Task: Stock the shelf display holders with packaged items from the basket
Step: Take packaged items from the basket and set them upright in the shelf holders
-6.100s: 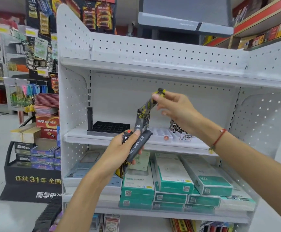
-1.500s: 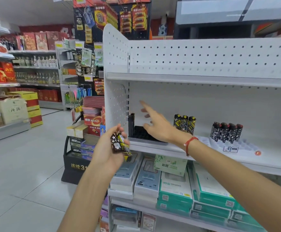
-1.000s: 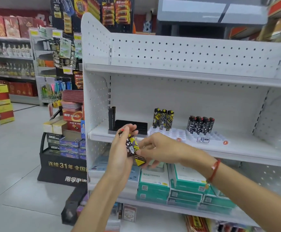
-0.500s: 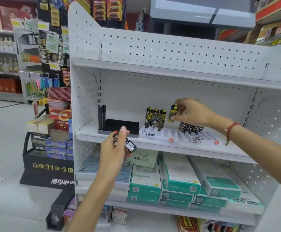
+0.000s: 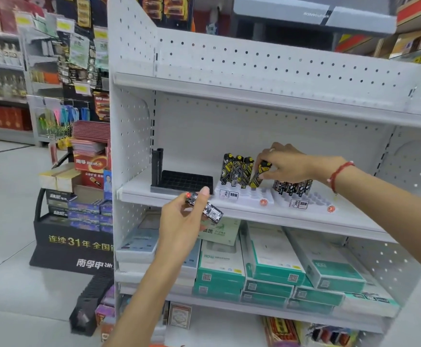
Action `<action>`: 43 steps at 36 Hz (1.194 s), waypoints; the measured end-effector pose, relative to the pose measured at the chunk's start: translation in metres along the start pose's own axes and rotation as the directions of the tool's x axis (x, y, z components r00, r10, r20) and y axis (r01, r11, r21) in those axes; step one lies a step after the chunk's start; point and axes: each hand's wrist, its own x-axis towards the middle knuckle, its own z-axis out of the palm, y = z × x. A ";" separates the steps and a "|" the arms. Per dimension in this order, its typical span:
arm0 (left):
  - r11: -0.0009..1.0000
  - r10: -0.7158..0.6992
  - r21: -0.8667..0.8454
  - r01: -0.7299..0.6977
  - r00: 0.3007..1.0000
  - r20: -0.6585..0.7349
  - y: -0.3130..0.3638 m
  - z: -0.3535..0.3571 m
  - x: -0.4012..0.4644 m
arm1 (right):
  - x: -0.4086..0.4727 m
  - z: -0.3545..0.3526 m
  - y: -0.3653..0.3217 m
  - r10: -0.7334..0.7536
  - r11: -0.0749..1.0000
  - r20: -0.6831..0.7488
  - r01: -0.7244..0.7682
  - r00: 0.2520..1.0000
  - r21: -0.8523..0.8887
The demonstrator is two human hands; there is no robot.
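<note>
My right hand (image 5: 285, 162) pinches a yellow-and-black packaged item (image 5: 259, 175) and holds it tilted over the left white display holder (image 5: 247, 197), just right of three like items (image 5: 237, 171) standing in its back row. My left hand (image 5: 179, 221) grips a black star-patterned item (image 5: 208, 209) with a red cap, in front of the shelf edge. A second white holder (image 5: 312, 201) to the right carries a row of black patterned items (image 5: 293, 187). No basket is in view.
A black grid tray (image 5: 186, 182) with a black upright post (image 5: 157, 166) sits at the shelf's left end. Green and white boxes (image 5: 269, 266) fill the shelf below. A black floor display (image 5: 71, 241) stands to the left, with store aisles behind.
My right hand has lowered the yellow-and-black item toward the left holder, beside the standing three. My left hand still holds the star-patterned item, now slightly higher by the shelf edge.
</note>
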 end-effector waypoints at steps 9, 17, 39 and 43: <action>1.000 0.010 -0.018 -0.009 1.000 0.029 0.000 -0.002 0.001 | 0.009 -0.025 0.003 0.005 0.983 0.167 -0.035 0.986 0.178; 1.000 -0.017 0.003 0.017 1.000 0.025 -0.002 -0.004 0.003 | 0.024 -0.030 0.000 0.095 0.971 0.272 -0.149 0.958 0.186; 0.983 0.105 -0.140 -0.122 0.987 -0.121 0.014 0.026 -0.013 | -0.063 0.002 -0.067 -0.056 0.709 -0.242 0.210 0.969 0.674; 0.985 0.166 -0.036 -0.169 0.983 -0.077 0.021 0.041 -0.007 | -0.075 0.014 -0.075 -0.037 0.715 -0.381 0.291 0.924 0.635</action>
